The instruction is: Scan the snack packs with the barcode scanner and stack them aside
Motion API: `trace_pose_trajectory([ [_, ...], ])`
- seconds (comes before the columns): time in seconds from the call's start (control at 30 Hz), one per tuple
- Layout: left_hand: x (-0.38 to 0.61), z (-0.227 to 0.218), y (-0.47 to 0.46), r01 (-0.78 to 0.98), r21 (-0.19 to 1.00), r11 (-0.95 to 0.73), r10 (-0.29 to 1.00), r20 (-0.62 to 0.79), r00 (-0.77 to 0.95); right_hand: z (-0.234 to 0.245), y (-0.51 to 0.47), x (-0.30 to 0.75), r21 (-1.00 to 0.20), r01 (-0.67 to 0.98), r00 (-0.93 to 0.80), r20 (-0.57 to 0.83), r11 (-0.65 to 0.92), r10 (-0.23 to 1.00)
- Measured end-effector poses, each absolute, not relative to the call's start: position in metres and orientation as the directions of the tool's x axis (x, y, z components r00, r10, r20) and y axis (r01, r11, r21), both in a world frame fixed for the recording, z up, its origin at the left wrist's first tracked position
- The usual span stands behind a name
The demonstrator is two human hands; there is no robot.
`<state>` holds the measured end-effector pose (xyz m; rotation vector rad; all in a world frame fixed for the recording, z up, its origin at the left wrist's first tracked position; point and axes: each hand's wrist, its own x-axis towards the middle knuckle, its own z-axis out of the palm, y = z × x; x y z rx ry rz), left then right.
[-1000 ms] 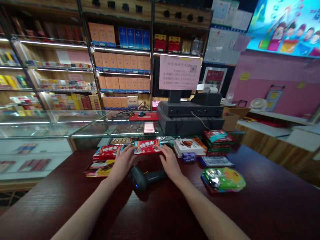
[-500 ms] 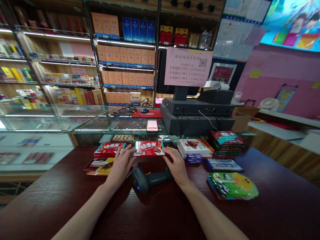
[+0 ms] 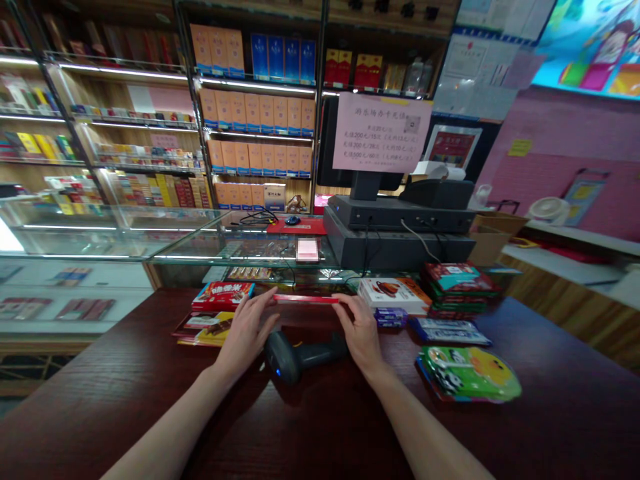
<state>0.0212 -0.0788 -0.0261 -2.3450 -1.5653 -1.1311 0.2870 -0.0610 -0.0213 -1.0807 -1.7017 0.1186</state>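
Observation:
My left hand (image 3: 249, 331) and my right hand (image 3: 361, 331) hold a flat red snack box (image 3: 306, 299) between them by its two ends, just above the dark wooden counter (image 3: 100, 393). The box is level, so only its thin red edge faces me. A black barcode scanner (image 3: 300, 355) lies on the counter right under my hands. Another red snack box (image 3: 223, 295) sits to the left, on top of yellow and red packets (image 3: 200, 328).
To the right lie a white box (image 3: 393, 294), a stack of red and teal packets (image 3: 457, 285), a blue packet (image 3: 450, 330) and a green bag (image 3: 470, 372). Behind stand a cash register (image 3: 400, 230) with a pink notice, a glass display case (image 3: 125, 237) and stocked shelves.
Both hands have tipped the red box from showing its printed face to lying level, edge toward me. The view has shifted slightly left and down.

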Motion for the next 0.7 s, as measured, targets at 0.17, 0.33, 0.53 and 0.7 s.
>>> trace_pose_trajectory([
  [0.17,0.014,-0.026,-0.075,0.818,0.262,-0.513,0.726,0.641,0.250,-0.021,-0.057,0.282,-0.619,0.559,0.024,0.677,0.551,0.735],
  [0.33,0.007,-0.024,-0.071,0.850,0.191,-0.491,0.718,0.641,0.271,-0.017,-0.056,0.274,-0.686,0.496,0.033,0.627,0.532,0.779],
  [0.53,0.013,-0.020,-0.072,0.904,0.069,-0.421,0.676,0.689,0.262,-0.013,-0.058,0.270,-0.758,0.420,0.059,0.572,0.499,0.818],
  [0.7,0.014,-0.015,-0.075,0.907,-0.003,-0.421,0.658,0.687,0.308,-0.013,-0.057,0.271,-0.779,0.392,0.053,0.551,0.490,0.833],
])
